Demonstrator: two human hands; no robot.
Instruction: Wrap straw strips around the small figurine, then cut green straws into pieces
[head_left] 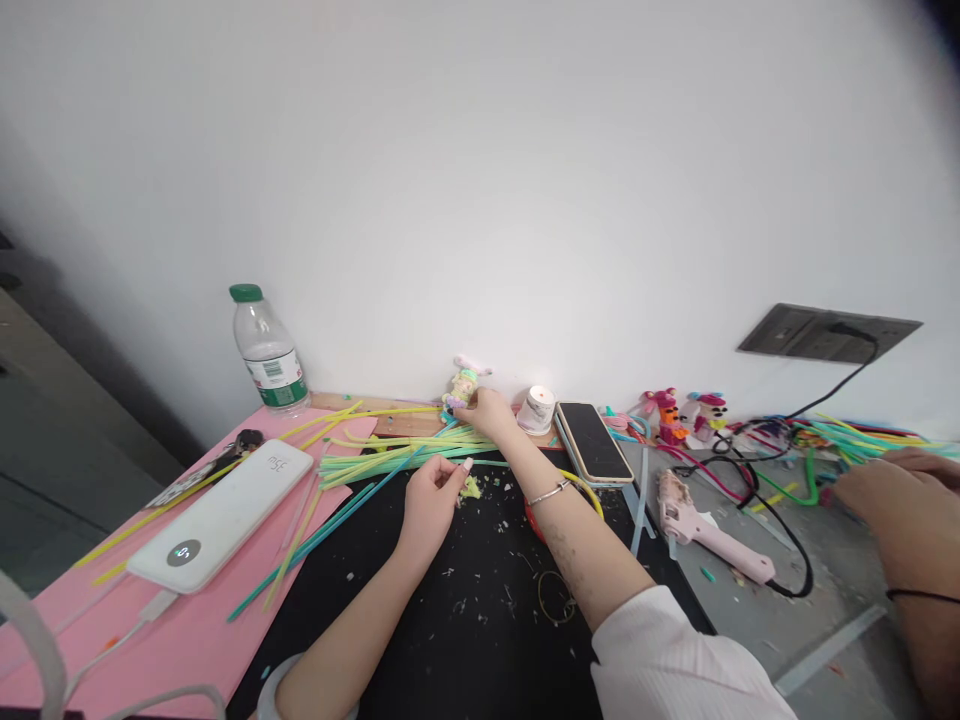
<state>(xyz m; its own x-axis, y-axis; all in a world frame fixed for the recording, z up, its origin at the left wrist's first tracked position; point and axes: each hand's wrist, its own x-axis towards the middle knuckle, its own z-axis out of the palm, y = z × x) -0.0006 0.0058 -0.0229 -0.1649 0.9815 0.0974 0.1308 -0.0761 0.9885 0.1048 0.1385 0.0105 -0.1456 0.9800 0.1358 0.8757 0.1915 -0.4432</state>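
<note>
My right hand (491, 416) reaches to the back edge by the wall, its fingers closed on a small doll figure (463, 385) with a pale green and yellow body and a pinkish top. The doll stands upright. My left hand (433, 500) hovers lower, over the black mat (450, 640), with its fingers curled and the thumb against them. Whatever it may pinch is too small to make out. Beside it lies a fuzzy yellow-green scrap (471, 488). Behind it stretches a bundle of green and yellow pipe cleaners (397, 455).
Left are a bottle (271, 355) and a power bank (225, 515) on pink paper (67, 610). A white cup (537, 410) and a phone (594, 443) stand at the back. Right are a corded glue gun (712, 535), finished figures (667, 415) and another person's hands (885, 495).
</note>
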